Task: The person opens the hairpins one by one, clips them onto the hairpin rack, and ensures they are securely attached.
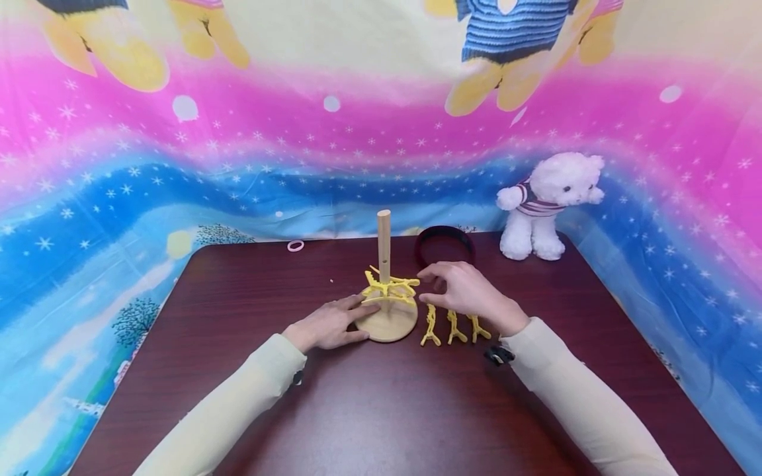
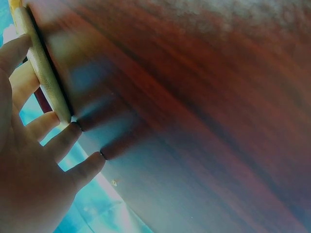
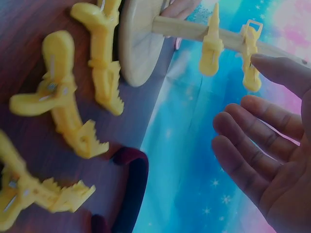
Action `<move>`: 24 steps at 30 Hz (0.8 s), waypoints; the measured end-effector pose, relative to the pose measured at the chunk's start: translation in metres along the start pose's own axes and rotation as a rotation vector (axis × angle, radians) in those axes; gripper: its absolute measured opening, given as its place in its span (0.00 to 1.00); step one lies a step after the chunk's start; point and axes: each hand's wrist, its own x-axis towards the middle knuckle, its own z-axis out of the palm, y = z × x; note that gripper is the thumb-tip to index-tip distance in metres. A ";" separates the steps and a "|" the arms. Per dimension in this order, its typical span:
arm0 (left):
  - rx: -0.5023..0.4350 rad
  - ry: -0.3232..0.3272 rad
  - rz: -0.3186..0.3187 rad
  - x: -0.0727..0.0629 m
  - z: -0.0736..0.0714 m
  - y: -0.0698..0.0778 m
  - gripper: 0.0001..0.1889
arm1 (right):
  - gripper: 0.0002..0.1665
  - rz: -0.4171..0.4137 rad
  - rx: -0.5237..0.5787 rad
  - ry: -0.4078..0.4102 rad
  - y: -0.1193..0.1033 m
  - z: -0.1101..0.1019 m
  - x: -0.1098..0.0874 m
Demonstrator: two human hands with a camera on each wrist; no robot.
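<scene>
A wooden post (image 1: 383, 241) stands upright on a round wooden base (image 1: 388, 330). Two yellow alligator hair clips hang on the post, a lower clip (image 3: 210, 54) and an upper clip (image 3: 250, 73). My left hand (image 1: 333, 324) lies with fingers spread, its fingertips over the left part of the base. To the right of the post is my right hand (image 1: 470, 291), its fingers loosely bent. In the right wrist view its thumb tip overlaps the upper clip, while the other fingers stand apart from it. Three more yellow clips (image 1: 455, 330) lie in a row under the right hand.
Behind the right hand lies a dark red and black headband (image 1: 443, 229). A white plush bear (image 1: 536, 205) in a striped shirt stands at the back right of the table (image 1: 381, 410). Near the back edge is a small pink ring (image 1: 295, 246). A patterned cloth hangs around the table.
</scene>
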 end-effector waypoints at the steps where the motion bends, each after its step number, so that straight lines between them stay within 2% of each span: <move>1: -0.003 0.002 0.000 0.000 0.000 0.000 0.34 | 0.24 0.004 -0.002 0.004 0.002 -0.001 -0.002; 13: -0.006 0.006 -0.005 -0.001 -0.002 0.003 0.34 | 0.21 0.074 0.004 0.053 0.032 -0.004 -0.028; 24: 0.012 0.017 0.008 0.000 0.001 0.001 0.34 | 0.20 0.115 0.031 0.065 0.054 -0.003 -0.047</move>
